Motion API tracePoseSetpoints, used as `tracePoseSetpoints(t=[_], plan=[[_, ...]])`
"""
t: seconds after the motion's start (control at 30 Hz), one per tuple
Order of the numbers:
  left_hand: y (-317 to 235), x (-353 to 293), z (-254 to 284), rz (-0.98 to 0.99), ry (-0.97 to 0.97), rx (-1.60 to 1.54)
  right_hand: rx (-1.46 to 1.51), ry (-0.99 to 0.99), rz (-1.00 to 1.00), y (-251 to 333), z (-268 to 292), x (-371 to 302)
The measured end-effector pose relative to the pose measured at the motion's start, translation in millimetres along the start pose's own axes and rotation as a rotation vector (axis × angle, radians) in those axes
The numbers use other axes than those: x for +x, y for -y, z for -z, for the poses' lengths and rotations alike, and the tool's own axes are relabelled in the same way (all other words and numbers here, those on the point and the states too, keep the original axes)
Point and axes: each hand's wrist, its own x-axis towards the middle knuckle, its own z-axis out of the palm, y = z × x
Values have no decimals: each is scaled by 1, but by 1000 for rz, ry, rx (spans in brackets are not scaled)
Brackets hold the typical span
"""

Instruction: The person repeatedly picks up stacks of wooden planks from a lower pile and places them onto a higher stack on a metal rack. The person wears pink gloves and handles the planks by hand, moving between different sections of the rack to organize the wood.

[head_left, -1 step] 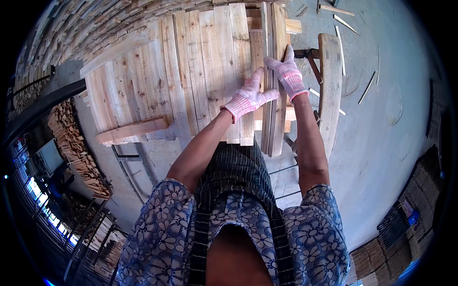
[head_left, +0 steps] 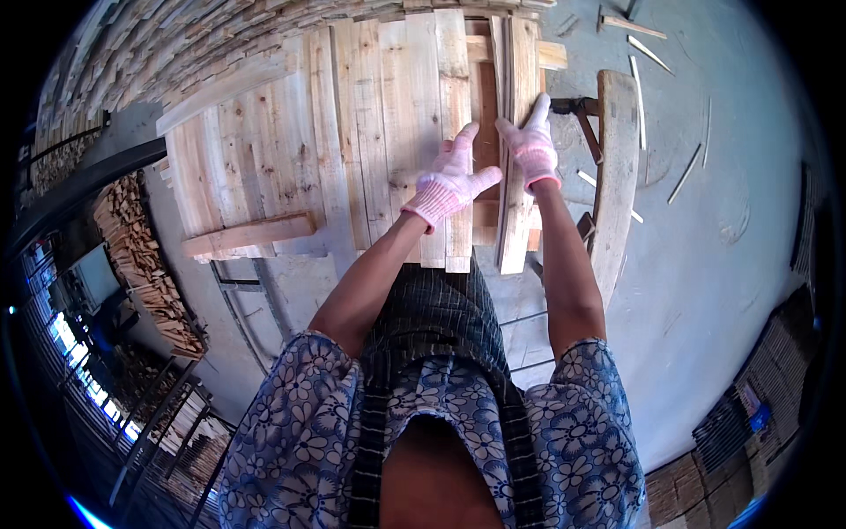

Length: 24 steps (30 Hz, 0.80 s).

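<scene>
Wooden boards lie side by side in a row across a stack. To their right, past a gap, a few narrow boards are bunched together lengthwise. My left hand, in a pink and white knit glove, rests with spread fingers on the right end of the row. Its thumb reaches over the gap to the bunch's left edge. In a matching glove, my right hand spans the bunch, thumb at its left and stretched fingers along its right edge. Some right fingertips are hidden.
A short wooden bar lies crosswise on the left boards. Right of the stack stands a thick plank beside a metal frame. Thin offcuts litter the grey floor. Piled slats fill the far left, with a wood heap below.
The bunched boards have slid away from me and turned slightly, their near end now farther off. The gap beside them looks wider. My right hand has moved slightly with them; the left stays on the row.
</scene>
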Motion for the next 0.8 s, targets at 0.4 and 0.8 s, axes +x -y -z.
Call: tracePoseSetpoints(t=[0.4,0.8], plan=[[0,-35,46,188,-110,955,-47,105,157,7,-23,0],[14,-50,44,166,-184,800,84,0,112,-42,-56,19]])
